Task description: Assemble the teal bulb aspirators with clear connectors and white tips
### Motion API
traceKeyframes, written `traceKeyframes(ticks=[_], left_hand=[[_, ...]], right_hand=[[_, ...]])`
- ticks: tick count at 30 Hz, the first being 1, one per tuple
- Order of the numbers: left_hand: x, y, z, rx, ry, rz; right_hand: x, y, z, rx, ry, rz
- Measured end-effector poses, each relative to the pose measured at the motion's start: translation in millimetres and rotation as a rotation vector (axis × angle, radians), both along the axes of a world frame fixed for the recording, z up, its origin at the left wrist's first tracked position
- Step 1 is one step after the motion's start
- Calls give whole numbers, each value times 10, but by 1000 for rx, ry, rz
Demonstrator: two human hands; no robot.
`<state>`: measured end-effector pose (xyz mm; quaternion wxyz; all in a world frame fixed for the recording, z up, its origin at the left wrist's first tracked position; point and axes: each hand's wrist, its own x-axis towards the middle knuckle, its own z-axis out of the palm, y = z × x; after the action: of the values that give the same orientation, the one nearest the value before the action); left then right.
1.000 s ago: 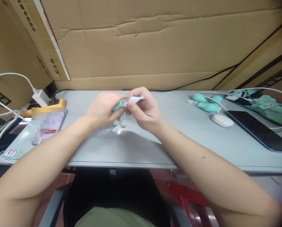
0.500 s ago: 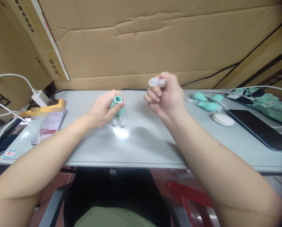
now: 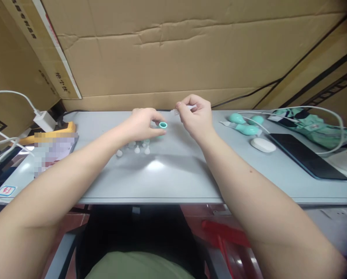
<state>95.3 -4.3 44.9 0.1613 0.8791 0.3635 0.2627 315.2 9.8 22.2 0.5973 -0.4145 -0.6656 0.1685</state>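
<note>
- Right hand (image 3: 198, 116): the thumb and index finger are pinched together on a translucent nozzle (image 3: 175, 112); one end pokes out to the left of the fingertips, and a whitish part shows behind them. It is held up near the far edge of the surface (image 3: 173, 178).
- Left hand (image 3: 142, 123): the thumb lies across the front of a green bulb (image 3: 163, 125) and the index finger curves along its far side. Whether these fingers press on it or merely surround it, I cannot tell.
- The green bulb has its round open end facing up, just beside the left fingertips and apart from the nozzle.
- Below and partly behind the left hand, small clear pieces (image 3: 137, 149) with whitish round ends sit on the surface; the hand hides some, so their number is unclear.
- Well apart to the right, three more green bulbs (image 3: 247, 129) lie grouped, with a clear tip on the front one pointing left.
- Near those are a white oval object (image 3: 263, 145), a dark flat device (image 3: 307, 155), a green cloth bundle (image 3: 315, 130) and a looping white cable (image 3: 342, 124).
- On the far left are a white charger (image 3: 45, 121), a yellow power strip (image 3: 71, 127), a blurred-out flat object (image 3: 55, 149) and a blue-edged sticker (image 3: 7, 190).
- Behind everything stands a creased cardboard wall (image 3: 173, 58), with a black cord (image 3: 249, 95) running along its lower part.
</note>
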Motion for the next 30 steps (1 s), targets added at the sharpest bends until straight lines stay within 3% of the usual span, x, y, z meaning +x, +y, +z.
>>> traceKeyframes(ticks=[5,8,13,17,20,24,27,30], left_hand=[[135,96,-187,48,226,94],[126,75,-250,124,220,107],[-107,-70,-111,288,23,120],[-343,-200,-59,416,-45,71],[-474,-271,-146,395,-65,-63],[-589,-303,-271,334,-111,-13],[-623,-303,-284,315,-91,39],[-624,-294,-267,287,-127,46]], right_hand=[[-27,-22,-9,-8,-29,28],[-55,-60,-5,-9,-58,44],[-129,-176,31,-16,-98,87],[-318,-355,40,-61,-167,295],[-454,-457,6,-107,-178,443],[-495,-501,-29,-202,-228,538],[-481,-515,-30,-188,-306,515],[-496,-533,-51,-73,-386,398]])
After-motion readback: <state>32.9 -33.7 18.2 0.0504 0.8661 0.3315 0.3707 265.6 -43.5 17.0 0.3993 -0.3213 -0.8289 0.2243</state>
